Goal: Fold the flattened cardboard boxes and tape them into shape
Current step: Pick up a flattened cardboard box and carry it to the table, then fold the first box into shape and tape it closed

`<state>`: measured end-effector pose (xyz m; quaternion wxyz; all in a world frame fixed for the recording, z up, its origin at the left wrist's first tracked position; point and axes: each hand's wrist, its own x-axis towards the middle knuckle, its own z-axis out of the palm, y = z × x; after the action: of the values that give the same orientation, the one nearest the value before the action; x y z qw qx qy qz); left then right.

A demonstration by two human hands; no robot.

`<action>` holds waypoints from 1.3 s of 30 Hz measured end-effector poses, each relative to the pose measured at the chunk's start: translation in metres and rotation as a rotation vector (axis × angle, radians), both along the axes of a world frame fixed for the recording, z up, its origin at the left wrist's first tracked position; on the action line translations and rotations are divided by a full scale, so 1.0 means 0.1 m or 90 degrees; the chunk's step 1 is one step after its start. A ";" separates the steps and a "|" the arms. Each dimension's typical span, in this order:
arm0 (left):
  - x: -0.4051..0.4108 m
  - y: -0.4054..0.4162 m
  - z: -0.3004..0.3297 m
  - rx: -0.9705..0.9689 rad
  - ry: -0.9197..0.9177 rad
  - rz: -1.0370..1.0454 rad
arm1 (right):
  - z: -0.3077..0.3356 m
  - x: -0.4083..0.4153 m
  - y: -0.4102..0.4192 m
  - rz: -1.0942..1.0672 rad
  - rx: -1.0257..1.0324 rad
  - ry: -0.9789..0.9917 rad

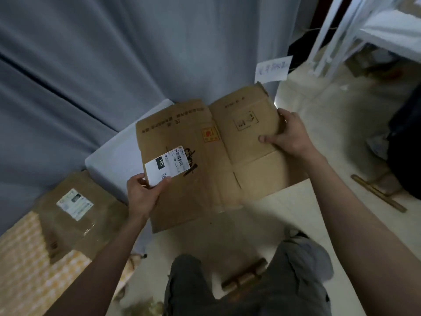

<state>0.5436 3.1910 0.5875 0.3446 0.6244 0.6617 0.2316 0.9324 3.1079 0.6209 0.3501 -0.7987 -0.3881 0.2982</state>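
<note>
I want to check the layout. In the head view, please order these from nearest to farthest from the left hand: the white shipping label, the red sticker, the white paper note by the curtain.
From the left hand:
1. White shipping label, under its thumb.
2. Red sticker, mid-cardboard, up and right.
3. White paper note, far upper right by the curtain.

Blurred print on paper note (273, 69)
</note>
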 end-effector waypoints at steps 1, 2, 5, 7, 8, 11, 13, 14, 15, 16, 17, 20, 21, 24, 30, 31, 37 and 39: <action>-0.08 0.11 -0.11 -0.005 0.005 -0.015 | -0.10 -0.11 -0.01 -0.018 0.001 0.003; -0.16 0.24 -0.23 -0.009 0.007 -0.026 | -0.20 -0.22 -0.01 -0.035 0.005 0.004; -0.43 0.60 -0.59 -0.005 -0.021 -0.018 | -0.55 -0.55 0.14 -0.074 0.034 -0.007; -0.66 0.78 -0.81 0.022 -0.047 -0.009 | -0.80 -0.76 0.37 -0.068 0.051 -0.022; -0.77 0.86 -0.93 0.038 -0.057 -0.002 | -0.92 -0.85 0.51 -0.058 0.060 -0.029; -1.11 1.01 -1.26 0.092 -0.089 0.040 | -1.28 -1.07 0.92 -0.004 0.087 -0.056; -1.29 1.06 -1.51 0.114 -0.093 0.068 | -1.52 -1.17 1.14 0.040 0.102 -0.074; -1.36 1.06 -1.63 0.128 -0.095 0.084 | -1.63 -1.22 1.23 0.065 0.111 -0.080; -1.42 1.06 -1.74 0.147 -0.098 0.094 | -1.73 -1.25 1.30 0.085 0.120 -0.085; -1.44 1.06 -1.84 0.165 -0.100 0.100 | -1.82 -1.26 1.35 0.101 0.126 -0.095; -1.45 1.05 -1.94 0.176 -0.100 0.107 | -1.90 -1.25 1.40 0.115 0.131 -0.104; -1.44 0.98 -2.19 0.198 -0.113 0.145 | -2.06 -1.21 1.50 0.154 0.157 -0.108; -1.42 0.96 -2.26 0.205 -0.119 0.157 | -2.10 -1.20 1.52 0.164 0.165 -0.103; -1.36 0.84 -2.36 0.227 -0.157 0.181 | -2.13 -1.17 1.54 0.181 0.198 -0.099; -1.32 0.56 -2.35 0.224 -0.209 0.199 | -2.07 -1.18 1.33 0.179 0.234 -0.066; -1.34 0.53 -2.34 0.209 -0.219 0.204 | -2.03 -1.20 1.28 0.173 0.239 -0.062; -1.52 0.40 -2.13 0.147 -0.274 0.196 | -1.80 -1.41 1.10 0.167 0.230 -0.025; -1.56 0.39 -2.12 0.130 -0.293 0.185 | -1.75 -1.46 1.09 0.162 0.225 -0.012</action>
<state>0.3876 3.2305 0.3759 0.3839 0.4856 0.6219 0.4796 0.7861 3.2166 0.4459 0.4404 -0.6726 -0.5351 0.2595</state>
